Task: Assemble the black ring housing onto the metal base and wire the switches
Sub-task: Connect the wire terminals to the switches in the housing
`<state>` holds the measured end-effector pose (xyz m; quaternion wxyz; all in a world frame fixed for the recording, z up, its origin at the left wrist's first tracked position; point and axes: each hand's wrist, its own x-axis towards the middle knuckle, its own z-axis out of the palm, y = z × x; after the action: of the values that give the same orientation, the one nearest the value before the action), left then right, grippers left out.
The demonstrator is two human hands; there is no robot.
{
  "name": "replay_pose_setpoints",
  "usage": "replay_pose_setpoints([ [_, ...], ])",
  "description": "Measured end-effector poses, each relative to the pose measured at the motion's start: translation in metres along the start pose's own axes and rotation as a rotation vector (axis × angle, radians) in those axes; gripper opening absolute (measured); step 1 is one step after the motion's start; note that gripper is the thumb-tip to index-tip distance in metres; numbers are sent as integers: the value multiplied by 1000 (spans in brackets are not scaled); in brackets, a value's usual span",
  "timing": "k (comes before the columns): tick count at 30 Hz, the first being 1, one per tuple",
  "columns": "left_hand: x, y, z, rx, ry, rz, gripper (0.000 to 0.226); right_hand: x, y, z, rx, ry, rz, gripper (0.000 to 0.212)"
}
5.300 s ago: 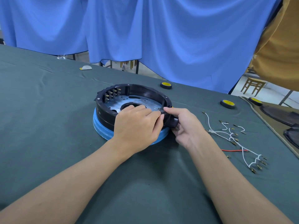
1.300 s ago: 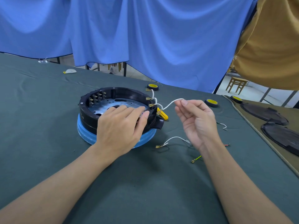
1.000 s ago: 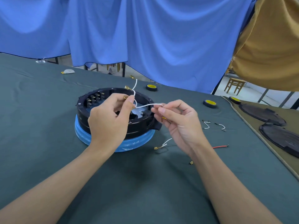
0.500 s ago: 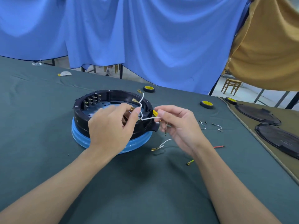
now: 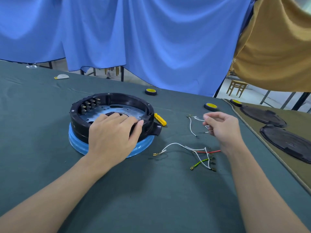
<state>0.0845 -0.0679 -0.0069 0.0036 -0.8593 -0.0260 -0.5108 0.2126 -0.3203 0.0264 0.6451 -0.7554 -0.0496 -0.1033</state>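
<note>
The black ring housing (image 5: 117, 99) sits over the perforated metal base (image 5: 111, 109) on a blue ring (image 5: 76, 142). A row of switches (image 5: 89, 104) lines its far left inner wall. My left hand (image 5: 112, 137) rests on the ring's near rim, fingers curled over its edge. My right hand (image 5: 222, 126) hovers to the right and pinches a short white wire (image 5: 191, 125) that hangs from thumb and forefinger. A bundle of white, red and green wires (image 5: 200, 153) with brass terminals lies on the cloth below that hand.
A yellow-handled tool (image 5: 160, 119) lies against the ring's right side. Two black-and-yellow wheels (image 5: 151, 91) (image 5: 210, 106) stand at the back. Black round covers (image 5: 262, 114) lie on a tan mat at the right. Green cloth (image 5: 151, 199) covers the table.
My right hand has moved right, away from the ring, and now pinches a short white wire. My left hand let go of the wire and dropped onto the ring's rim.
</note>
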Motion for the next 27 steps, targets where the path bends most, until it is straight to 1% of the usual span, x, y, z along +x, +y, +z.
replay_pose_setpoints([
  [3, 0, -1, 0, 7, 1, 9, 42, 1, 1, -1, -2, -19, -14, 4],
  [5, 0, 0, 0, 11, 4, 9, 41, -1, 0, 6, -102, -100, -73, 7],
  [7, 1, 1, -1, 11, 8, 9, 40, -6, 0, 18, -239, -198, -129, 10],
  [10, 1, 0, -2, 3, 13, 18, 39, -15, 5, 35, -512, -311, -211, 12],
  [13, 1, -1, -3, 1, 15, 22, 37, -20, 9, 43, -727, -339, -277, 9],
  [15, 1, 0, -2, 0, 16, 23, 37, -22, 4, 42, -766, -332, -302, 9],
  [17, 1, 0, -2, -3, 18, 22, 37, -22, -5, 36, -727, -393, -324, 13],
  [19, 1, 0, -2, -7, 17, 20, 37, -25, -17, 28, -670, -541, -291, 17],
  [20, 1, 0, -2, -7, 14, 18, 37, -27, -22, 25, -687, -619, -264, 16],
  [22, 1, 0, -2, -10, 7, 20, 37, -29, -25, 24, -811, -728, -241, 11],
  [24, 1, 0, -3, -13, 3, 22, 36, -32, -23, 28, -885, -755, -245, 9],
  [27, 1, 0, -4, -11, -1, 16, 36, -35, -23, 35, -898, -695, -253, 11],
])
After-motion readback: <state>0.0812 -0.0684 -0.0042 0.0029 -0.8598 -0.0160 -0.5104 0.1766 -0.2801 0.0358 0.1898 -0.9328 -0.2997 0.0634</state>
